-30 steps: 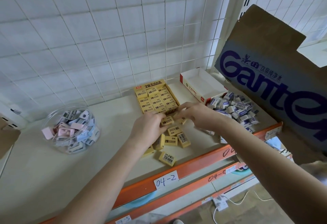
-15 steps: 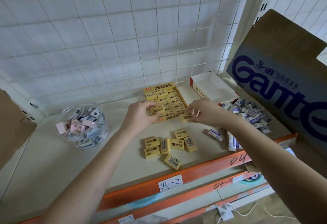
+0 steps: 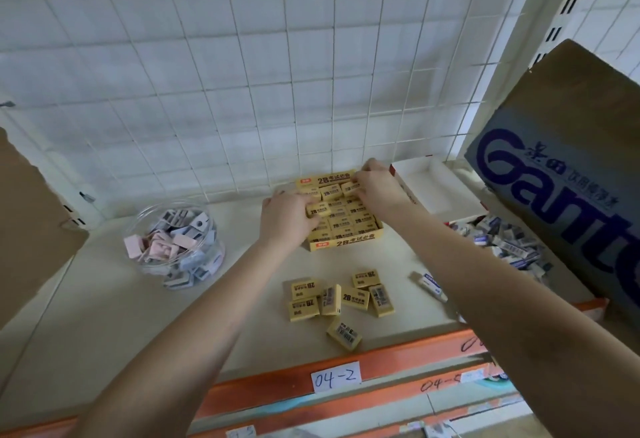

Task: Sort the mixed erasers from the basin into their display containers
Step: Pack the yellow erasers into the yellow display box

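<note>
Two bare hands work over a yellow box packed with erasers. The left hand pinches an eraser at its fingertips; the right hand, just beyond, pinches a second eraser. Nearer than both wrists lie loose erasers. A jar sits left of the left hand, and white erasers right of the right arm.

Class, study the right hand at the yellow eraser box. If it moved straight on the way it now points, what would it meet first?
Probably the upright back flap of the yellow box, just ahead of the right hand; behind it stands the wire grid. One view leaves depth unsure.
</note>
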Tool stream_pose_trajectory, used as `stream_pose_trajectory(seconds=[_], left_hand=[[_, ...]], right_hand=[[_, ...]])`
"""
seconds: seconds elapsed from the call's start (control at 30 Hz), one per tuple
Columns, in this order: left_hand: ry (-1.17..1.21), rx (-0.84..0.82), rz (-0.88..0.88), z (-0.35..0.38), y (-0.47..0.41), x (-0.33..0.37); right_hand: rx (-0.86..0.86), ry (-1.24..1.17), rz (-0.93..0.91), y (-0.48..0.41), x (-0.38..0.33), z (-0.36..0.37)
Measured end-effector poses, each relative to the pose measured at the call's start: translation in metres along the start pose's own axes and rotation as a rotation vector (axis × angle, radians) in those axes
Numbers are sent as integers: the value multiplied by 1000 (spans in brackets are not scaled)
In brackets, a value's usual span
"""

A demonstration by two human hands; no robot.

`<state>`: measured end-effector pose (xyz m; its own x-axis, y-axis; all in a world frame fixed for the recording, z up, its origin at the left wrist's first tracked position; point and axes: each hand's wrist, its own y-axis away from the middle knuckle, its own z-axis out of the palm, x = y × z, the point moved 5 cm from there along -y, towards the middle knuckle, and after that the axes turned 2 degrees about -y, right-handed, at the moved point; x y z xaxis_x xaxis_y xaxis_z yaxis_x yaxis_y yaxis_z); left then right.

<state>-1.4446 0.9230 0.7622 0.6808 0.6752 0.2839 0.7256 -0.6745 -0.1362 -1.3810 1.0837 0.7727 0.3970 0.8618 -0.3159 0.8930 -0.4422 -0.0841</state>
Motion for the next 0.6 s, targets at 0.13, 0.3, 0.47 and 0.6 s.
stream_pose_trajectory(seconds=[0.13,0.3,0.47,0.6], left_hand=[[92,77,-84,-2,3,-11],[89,143,-144,-3,8,-5],[43,155,-205,-1,11,-4],[63,149,-222,0,13,-5]], right_hand=[[54,-58,36,-1,2,3],[73,12,-25,2,3,4],[65,-34,-43,-1,-9,9],[92,-180,-24,-3,-20,13]])
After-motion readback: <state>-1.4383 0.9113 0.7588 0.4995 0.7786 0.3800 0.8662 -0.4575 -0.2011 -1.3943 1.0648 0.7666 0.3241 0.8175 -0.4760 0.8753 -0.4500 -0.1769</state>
